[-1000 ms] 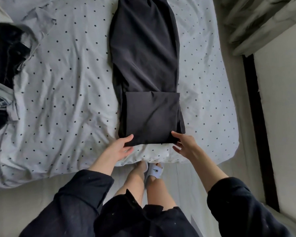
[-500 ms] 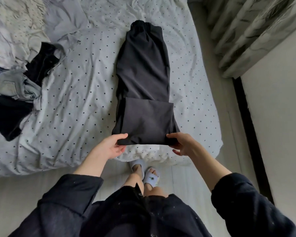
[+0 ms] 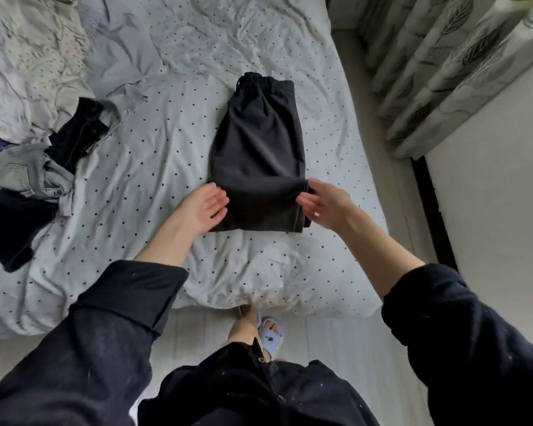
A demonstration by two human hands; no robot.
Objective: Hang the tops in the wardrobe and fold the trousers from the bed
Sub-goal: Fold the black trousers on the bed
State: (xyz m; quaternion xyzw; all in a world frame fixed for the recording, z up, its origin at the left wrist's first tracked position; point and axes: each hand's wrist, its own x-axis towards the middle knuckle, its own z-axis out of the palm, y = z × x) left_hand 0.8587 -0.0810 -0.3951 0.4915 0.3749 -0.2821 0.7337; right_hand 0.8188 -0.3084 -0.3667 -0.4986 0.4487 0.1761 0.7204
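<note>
Head view: 1 pair black trousers folded on dotted bed, waistband at far end. 2 hands: left hand and right hand flank the near fold, fingers straight, gripping nothing; contact w/ cloth unclear. 1 clothes pile at left, cut off by frame edge, item count indistinct.

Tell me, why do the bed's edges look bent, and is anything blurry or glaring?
Head view: the wide-angle lens bows the bed and curtains outward near the borders; soft, even daylight, no glare or hard shadows; the right hand looks slightly smeared; the black trousers show little detail.
</note>
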